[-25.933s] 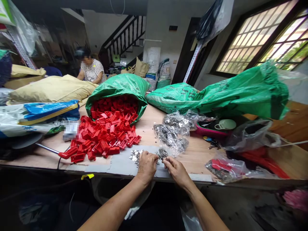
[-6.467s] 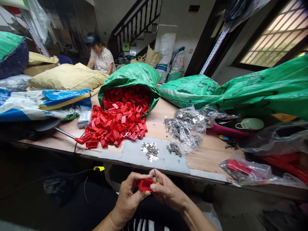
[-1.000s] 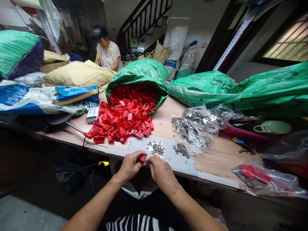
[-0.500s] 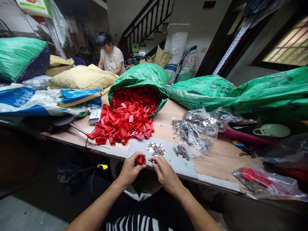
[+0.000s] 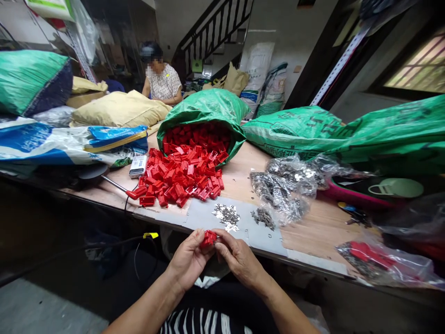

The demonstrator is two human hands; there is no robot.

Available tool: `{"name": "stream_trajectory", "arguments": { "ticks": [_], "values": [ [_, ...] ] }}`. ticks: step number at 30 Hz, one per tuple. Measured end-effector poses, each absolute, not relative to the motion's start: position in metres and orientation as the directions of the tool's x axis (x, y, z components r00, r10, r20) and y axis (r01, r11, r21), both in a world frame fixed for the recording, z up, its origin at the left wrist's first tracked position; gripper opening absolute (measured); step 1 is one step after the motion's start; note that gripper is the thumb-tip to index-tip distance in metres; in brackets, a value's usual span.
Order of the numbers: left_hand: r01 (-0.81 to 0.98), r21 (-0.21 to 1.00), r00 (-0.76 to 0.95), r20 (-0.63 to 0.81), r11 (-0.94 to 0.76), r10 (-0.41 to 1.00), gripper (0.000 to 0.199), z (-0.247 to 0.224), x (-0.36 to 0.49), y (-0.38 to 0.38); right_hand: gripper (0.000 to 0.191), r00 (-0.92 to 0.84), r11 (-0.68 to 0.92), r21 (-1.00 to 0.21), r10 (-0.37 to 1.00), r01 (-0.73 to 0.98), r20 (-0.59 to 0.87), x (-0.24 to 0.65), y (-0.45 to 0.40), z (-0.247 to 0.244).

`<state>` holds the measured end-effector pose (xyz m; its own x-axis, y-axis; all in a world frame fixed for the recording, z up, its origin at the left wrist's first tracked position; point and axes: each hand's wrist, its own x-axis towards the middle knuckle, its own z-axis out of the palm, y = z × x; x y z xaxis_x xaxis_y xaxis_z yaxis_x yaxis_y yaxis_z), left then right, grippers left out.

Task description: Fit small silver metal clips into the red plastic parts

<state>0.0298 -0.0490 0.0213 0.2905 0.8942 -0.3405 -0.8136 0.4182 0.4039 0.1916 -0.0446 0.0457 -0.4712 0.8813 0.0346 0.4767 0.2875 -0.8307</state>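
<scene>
A green sack spills red parts — metal bits lie nearby.

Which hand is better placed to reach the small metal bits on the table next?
Right hand, probably: the metal bits lie just ahead of it, while the left hand grips the red part.

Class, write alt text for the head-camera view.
Left hand and right hand together hold a small red plastic part below a table's edge; red parts spill from a green sack.
</scene>
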Motion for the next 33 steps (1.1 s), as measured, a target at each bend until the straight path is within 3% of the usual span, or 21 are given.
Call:
{"name": "stream_trajectory", "arguments": {
  "ticks": [7,14,22,26,29,33],
  "values": [
    [-0.832,0.335,0.299,-0.399,0.441,0.867,0.01,0.02,0.035,-0.053,0.033,-0.474,0.291,-0.851,0.879,0.436,0.058,0.194,-0.046,0.043],
    [-0.854,0.325,0.264,-0.4,0.406,0.878,0.01,0.02,0.037,-0.058,0.029,-0.365,0.325,-0.806,0.92,0.496,0.146,0.184,-0.05,0.032],
    [-0.852,0.321,0.271,-0.404,0.413,0.873,0.005,0.014,0.036,-0.059,0.037,-0.333,0.166,-0.928,0.942,0.335,0.048,0.179,-0.047,0.017],
    [-0.767,0.464,0.265,-0.401,0.444,0.877,0.017,-0.001,0.027,-0.062,0.038,-0.349,0.16,-0.885,0.937,0.436,-0.003,0.188,-0.039,0.021],
    [-0.574,0.635,0.183,-0.517,0.518,0.836,0.025,-0.022,0.018,-0.064,0.033,-0.275,0.203,-0.765,0.961,0.611,0.035,0.199,-0.022,0.028],
    [-0.429,0.724,0.128,-0.543,0.54,0.83,0.039,-0.048,0.01,-0.064,0.028,-0.202,0.259,-0.563,0.966,0.785,0.162,0.205,0.012,0.032]
  ]
}}
